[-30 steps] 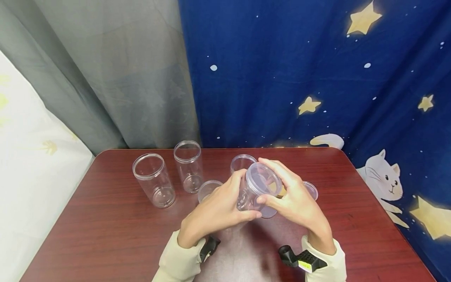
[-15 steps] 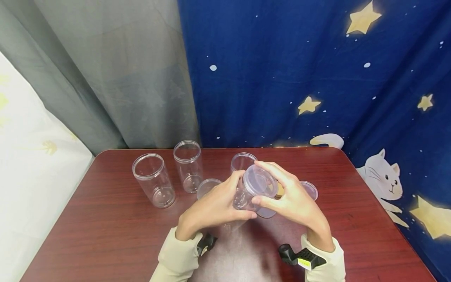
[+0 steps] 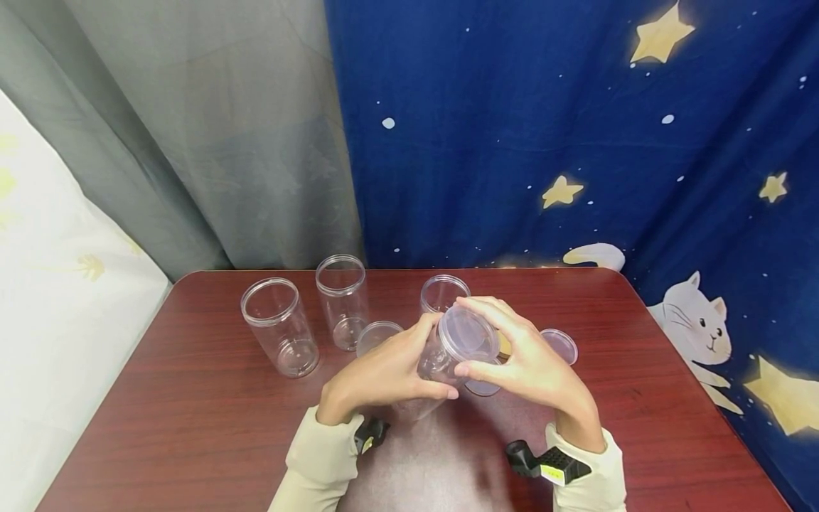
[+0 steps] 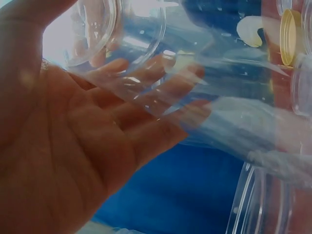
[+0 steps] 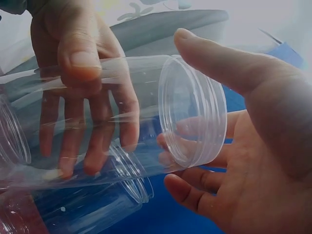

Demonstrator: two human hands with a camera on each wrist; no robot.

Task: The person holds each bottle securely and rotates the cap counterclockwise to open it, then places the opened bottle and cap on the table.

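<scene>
**Lid going onto clear jar**

Left hand (image 3: 384, 373) is gripping the jar (image 3: 441, 359), tilted, above the table (image 3: 192, 427). To its right, the right hand (image 3: 531, 366) is cupping the lid (image 3: 467, 333), fingers curled round the rim. Lid prob. seating; next move needs a twist w/ jar held steady.

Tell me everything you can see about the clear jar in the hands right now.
The clear jar is a see-through plastic cylinder, empty as far as shows, held above the table and tipped so its top faces the camera. A clear lid with a ridged rim sits on its mouth. The left hand grips the body, thumb on top and fingers beneath. The right hand curls its fingers round the lid.
</scene>
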